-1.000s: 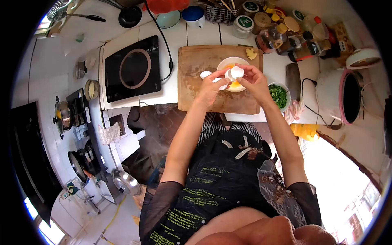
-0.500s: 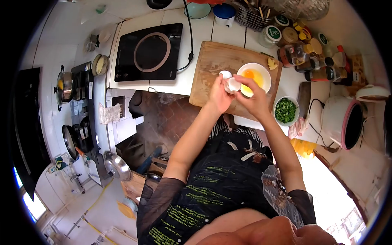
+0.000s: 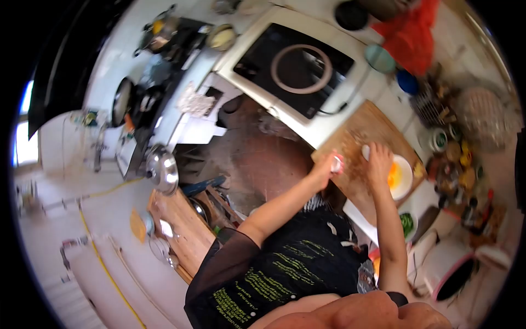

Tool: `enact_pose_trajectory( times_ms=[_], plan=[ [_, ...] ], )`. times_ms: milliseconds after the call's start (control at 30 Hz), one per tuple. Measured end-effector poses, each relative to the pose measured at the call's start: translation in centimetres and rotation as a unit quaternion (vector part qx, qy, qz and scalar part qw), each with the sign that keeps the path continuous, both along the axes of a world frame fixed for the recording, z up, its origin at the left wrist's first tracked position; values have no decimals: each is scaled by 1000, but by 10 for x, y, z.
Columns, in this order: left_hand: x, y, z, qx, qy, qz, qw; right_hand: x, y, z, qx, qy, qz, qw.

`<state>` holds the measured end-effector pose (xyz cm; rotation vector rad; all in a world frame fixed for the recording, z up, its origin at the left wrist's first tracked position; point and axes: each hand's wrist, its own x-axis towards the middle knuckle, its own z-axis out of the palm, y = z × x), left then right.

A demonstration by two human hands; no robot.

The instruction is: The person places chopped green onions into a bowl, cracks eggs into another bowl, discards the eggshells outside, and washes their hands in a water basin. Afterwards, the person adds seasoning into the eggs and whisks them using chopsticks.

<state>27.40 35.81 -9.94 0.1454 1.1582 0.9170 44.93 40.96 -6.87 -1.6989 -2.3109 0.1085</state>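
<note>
Eggshell (image 3: 336, 163) shows white between the fingers of my left hand (image 3: 327, 168), which is closed round it above the left edge of the wooden cutting board (image 3: 356, 134). My right hand (image 3: 379, 164) reaches over the board, its fingertips at a white egg or shell (image 3: 365, 152) lying there; whether it grips this is unclear. Just right of that hand, a white bowl (image 3: 404, 183) holds raw egg with orange yolk. Ginger (image 3: 419, 169) sits at the board's far right corner. A bowl of chopped greens (image 3: 407, 223) is partly hidden by my right forearm.
A black induction cooker (image 3: 263, 57) lies left of the board, its cable running toward it. Jars and bottles (image 3: 452, 167) crowd the right side, near a rice cooker (image 3: 446, 268). A red bag (image 3: 411, 38) is at the back. A steel lid (image 3: 162, 170) stands at left.
My view has turned and swung left. My hands have separated: the left moved away from the bowl with eggshell, while the right went to the white egg or shell on the board.
</note>
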Motion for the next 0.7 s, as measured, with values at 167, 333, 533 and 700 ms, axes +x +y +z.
enact_pose_trajectory(
  times_ms=[167,333,533,700],
  plan=[
    [-10,12,25,26,-27,38,999,3,6,-41,-54,-98,11,994],
    [-9,18,46,23,-36,41,998,-15,-31,26,-70,201,56,975],
    [25,24,69,107,-48,-55,992,27,-116,29,-58,269,-91,957],
    [82,21,64,133,-67,-159,976,78,-156,16,49,226,-251,940]
  ],
)
